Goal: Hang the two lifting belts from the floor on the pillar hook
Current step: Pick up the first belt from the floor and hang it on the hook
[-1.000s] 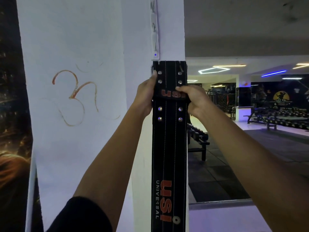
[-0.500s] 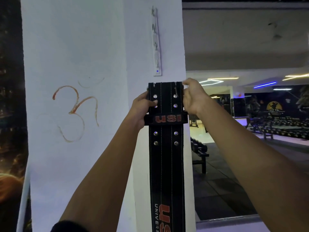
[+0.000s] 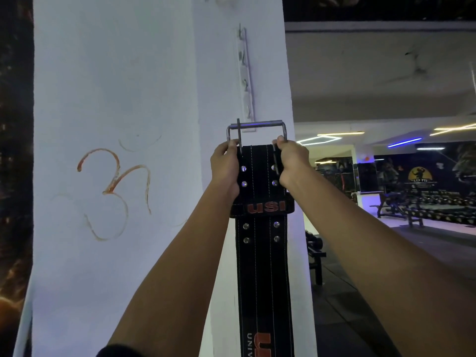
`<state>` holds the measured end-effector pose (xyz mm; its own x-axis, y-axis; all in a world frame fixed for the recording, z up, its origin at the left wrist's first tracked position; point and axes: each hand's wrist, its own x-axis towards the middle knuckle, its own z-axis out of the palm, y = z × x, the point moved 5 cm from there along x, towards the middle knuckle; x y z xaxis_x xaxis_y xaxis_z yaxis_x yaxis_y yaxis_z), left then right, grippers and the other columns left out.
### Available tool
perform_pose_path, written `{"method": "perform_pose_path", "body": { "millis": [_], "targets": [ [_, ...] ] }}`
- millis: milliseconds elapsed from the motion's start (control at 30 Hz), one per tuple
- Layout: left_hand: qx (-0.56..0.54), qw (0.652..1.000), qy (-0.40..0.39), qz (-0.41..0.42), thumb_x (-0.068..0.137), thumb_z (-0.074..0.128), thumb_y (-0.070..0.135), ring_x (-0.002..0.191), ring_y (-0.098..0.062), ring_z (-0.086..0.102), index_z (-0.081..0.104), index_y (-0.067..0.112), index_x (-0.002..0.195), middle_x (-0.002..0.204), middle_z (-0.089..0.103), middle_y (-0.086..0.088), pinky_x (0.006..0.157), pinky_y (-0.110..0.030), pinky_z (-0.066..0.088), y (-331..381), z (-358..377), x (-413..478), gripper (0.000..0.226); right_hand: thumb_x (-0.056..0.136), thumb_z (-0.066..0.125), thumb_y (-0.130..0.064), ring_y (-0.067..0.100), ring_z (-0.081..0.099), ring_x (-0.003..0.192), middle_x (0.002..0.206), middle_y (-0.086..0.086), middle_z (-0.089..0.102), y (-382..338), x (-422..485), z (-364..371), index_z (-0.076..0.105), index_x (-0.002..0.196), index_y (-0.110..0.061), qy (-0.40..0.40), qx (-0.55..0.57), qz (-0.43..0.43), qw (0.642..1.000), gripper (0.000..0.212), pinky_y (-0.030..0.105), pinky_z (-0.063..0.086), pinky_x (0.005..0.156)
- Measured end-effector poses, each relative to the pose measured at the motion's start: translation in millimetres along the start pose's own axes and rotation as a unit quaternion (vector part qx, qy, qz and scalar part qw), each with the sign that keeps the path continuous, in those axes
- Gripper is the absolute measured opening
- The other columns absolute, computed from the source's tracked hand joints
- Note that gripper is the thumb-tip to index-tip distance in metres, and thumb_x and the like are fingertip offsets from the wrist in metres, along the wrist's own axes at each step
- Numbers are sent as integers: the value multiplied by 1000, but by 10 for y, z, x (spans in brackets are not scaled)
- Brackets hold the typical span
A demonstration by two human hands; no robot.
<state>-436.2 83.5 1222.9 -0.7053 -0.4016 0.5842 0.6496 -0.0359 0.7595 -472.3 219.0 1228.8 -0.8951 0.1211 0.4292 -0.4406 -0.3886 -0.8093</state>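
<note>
A black lifting belt [image 3: 260,266] with red USI lettering hangs straight down in front of the white pillar [image 3: 113,104]. My left hand [image 3: 224,169] grips its top left edge and my right hand [image 3: 291,163] grips its top right edge. The belt's metal buckle [image 3: 257,126] stands up above my fingers, just under the lower end of a white hook rail [image 3: 245,78] fixed vertically on the pillar. Only this one belt is in view.
An orange symbol [image 3: 113,191] is painted on the pillar's left face. To the right, the gym floor holds a dumbbell rack [image 3: 315,251], benches [image 3: 401,207] and ceiling lights. A dark poster lines the far left edge.
Both hands have moved to the belt's top corners and raised it. The metal buckle now shows above the belt, close under the hook rail.
</note>
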Motion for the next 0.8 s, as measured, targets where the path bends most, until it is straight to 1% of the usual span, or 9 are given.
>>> {"method": "perform_pose_path", "body": {
  "millis": [67,133,167,267,367,400,533,700,800],
  "targets": [
    [0,1000,-9,16,97,42,31,69,-19,54,60,21,102,95,61,-5,62,-29,48,32,34,116,21,93,49,-27,24,50,83,80,0,56,-34,119,47,57,66,-21,3,9,-26,1000,29,38,43,76],
    [-4,999,-37,24,98,40,32,56,-13,50,56,20,106,83,60,-1,47,-22,41,70,82,248,22,93,49,-29,21,49,76,75,1,54,-77,234,100,57,66,-20,-8,14,-48,999,29,35,44,69],
    [-8,998,-48,27,99,39,33,54,-12,50,55,20,106,80,59,1,45,-21,41,86,102,318,21,93,49,-31,20,47,69,72,1,52,-96,294,121,57,66,-20,-15,11,-56,998,30,33,42,63],
    [-27,997,-68,26,100,37,31,54,-13,53,55,18,98,81,60,1,49,-25,43,111,183,553,23,93,48,-36,19,41,59,66,2,48,-143,545,192,60,70,-15,-34,2,-69,997,33,31,37,53],
    [-44,998,-55,5,100,36,27,57,-16,57,58,14,82,77,61,-1,55,-29,49,107,286,778,32,94,45,-37,23,38,65,72,6,44,-159,830,254,64,99,3,-31,-1,-64,997,44,35,34,56],
    [-50,998,-43,4,100,37,25,61,-19,58,59,13,80,77,61,-2,59,-30,50,105,314,864,33,95,44,-36,23,39,68,76,7,45,-173,922,276,63,104,2,-32,-3,-64,997,44,35,35,57],
    [-49,999,-6,14,98,42,25,63,-21,54,60,14,76,76,59,-2,59,-31,47,109,389,1207,31,96,42,-35,24,46,70,79,5,52,-251,1161,379,64,88,-13,-59,-7,-54,997,32,35,40,56],
    [-44,998,31,25,97,44,20,63,-20,53,59,12,73,72,55,-3,57,-32,45,37,405,1469,29,97,41,-30,19,42,54,73,3,49,-184,1301,452,59,93,-15,-78,-14,-31,996,25,33,40,51],
    [-29,999,30,26,96,44,21,67,-21,54,61,13,77,74,57,-3,55,-30,46,-57,396,1526,27,97,41,-29,18,42,52,70,3,48,-86,1329,426,59,91,-14,-72,-6,-29,997,24,33,40,51]
  ]
}}
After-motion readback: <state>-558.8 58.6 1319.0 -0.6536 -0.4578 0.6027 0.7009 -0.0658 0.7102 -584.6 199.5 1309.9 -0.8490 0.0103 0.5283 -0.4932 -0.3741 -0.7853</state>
